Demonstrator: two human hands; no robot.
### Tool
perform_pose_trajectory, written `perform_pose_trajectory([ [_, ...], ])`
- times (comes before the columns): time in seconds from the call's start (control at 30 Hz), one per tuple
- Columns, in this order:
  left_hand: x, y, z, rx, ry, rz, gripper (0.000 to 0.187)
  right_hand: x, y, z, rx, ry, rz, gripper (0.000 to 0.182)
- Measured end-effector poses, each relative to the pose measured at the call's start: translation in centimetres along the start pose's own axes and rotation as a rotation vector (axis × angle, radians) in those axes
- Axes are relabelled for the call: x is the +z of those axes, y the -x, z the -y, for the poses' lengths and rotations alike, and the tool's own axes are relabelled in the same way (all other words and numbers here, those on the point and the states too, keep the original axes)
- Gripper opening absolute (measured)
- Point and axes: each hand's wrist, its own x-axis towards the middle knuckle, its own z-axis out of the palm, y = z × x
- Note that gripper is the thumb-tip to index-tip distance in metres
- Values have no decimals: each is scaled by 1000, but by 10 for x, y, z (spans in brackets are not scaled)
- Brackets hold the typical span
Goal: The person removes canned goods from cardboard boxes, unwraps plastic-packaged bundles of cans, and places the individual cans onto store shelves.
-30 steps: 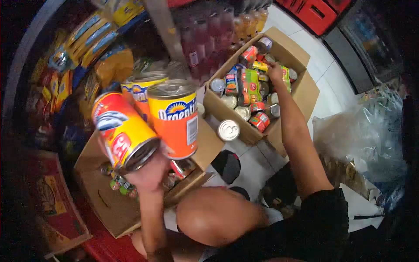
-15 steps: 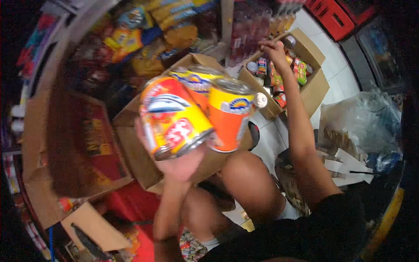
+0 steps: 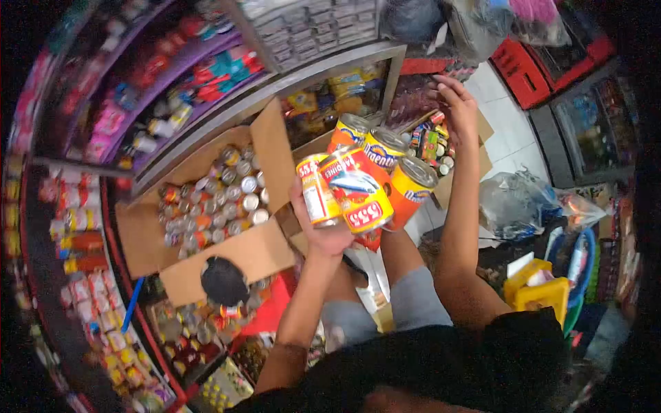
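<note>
Orange cans (image 3: 372, 182) hide the left hand's (image 3: 329, 234) fingers

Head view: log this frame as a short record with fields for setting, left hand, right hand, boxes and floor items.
setting: shop aisle, stocked shelves on the left and above
left hand: left hand raised, grip around a cluster of cans, red-yellow and orange labels
right hand: right hand lifted, fingers spread, holds nothing, above the far box of mixed cans
boxes: near box open, packed with small cans seen lid-up
floor items: plastic bag and yellow container at right; red crates beyond
</note>
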Motion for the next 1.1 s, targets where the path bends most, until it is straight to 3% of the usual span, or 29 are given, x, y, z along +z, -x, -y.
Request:
perform_pose_trajectory([
  [0.03, 24, 13, -6, 9, 25, 67, 59, 18, 11, 38, -28, -26, 13, 22],
  [0.1, 76, 47, -17, 68, -19, -74, 60, 59, 48, 101, -31, 4, 90, 22],
  [0.17, 104, 78, -26, 38, -10, -31, 61, 97, 101, 163, -73, 128, 220, 21],
  [0.23, 134, 93, -27, 71, 32, -13, 62, 117, 138, 202, -104, 213, 492, 26],
  [0.3, 163, 127, -34, 117, -52, -1, 56, 141, 178, 238, -316, 243, 919, 41],
  [0.33, 163, 140, -37, 137, -72, 27, 58, 151, 195, 249, -355, 284, 1008, 50],
  [0.37, 170, 155, -40, 179, -130, 3, 59, 161, 208, 255, -403, 322, 1097, 60],
  [0.4, 177, 168, -40, 218, -140, -2, 60, 169, 214, 257, -600, 412, 1135, 77],
  [0.53, 184, 214, -34, 383, -136, -29, 60, 197, 240, 261, -498, 318, 1343, 93],
  [0.77, 177, 302, 1, 708, 62, -10, 56, 232, 294, 271, -712, 300, 1767, 99],
  [0.93, 181, 343, 51, 991, 238, -80, 51, 239, 341, 275, -653, 328, 2046, 94],
  [1.03, 170, 420, 101, 1098, 279, -13, 48, 222, 426, 293, -757, 282, 2144, 85],
  [1.1, 162, 459, 123, 1121, 388, -59, 48, 224, 469, 292, -666, 221, 2267, 81],
])
